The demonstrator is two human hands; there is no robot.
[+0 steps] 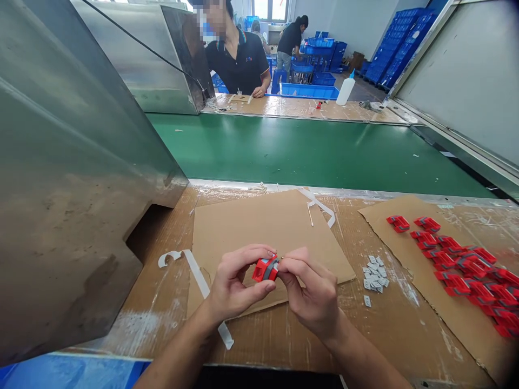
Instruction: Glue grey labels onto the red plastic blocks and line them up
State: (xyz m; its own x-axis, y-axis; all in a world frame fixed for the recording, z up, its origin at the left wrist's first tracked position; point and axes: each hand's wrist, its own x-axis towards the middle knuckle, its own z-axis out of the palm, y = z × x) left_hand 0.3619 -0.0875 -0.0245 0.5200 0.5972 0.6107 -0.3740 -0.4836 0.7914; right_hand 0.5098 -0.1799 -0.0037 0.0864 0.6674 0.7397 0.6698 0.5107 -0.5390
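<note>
Between the thumb and fingers of my left hand (239,278) is a small red and grey plastic part (265,268), held above a sheet of cardboard (259,227). My right hand (310,286) is closed in a pinch against the right side of that part. Whatever its fingertips grip is too small and covered to name. To the right of my right hand lies a loose pile of small light-grey square pieces (375,274), with one piece apart from the others. Farther right, many similar red and grey parts (458,262) rest on another cardboard sheet (389,216).
A large metal housing (81,189) closes off the left side. Beyond the worktop runs a green conveyor belt (284,146). White tape strips (197,273) and a cotton swab (310,215) lie about the cardboard. Across the belt are a co-worker (239,59) and a white bottle (346,91).
</note>
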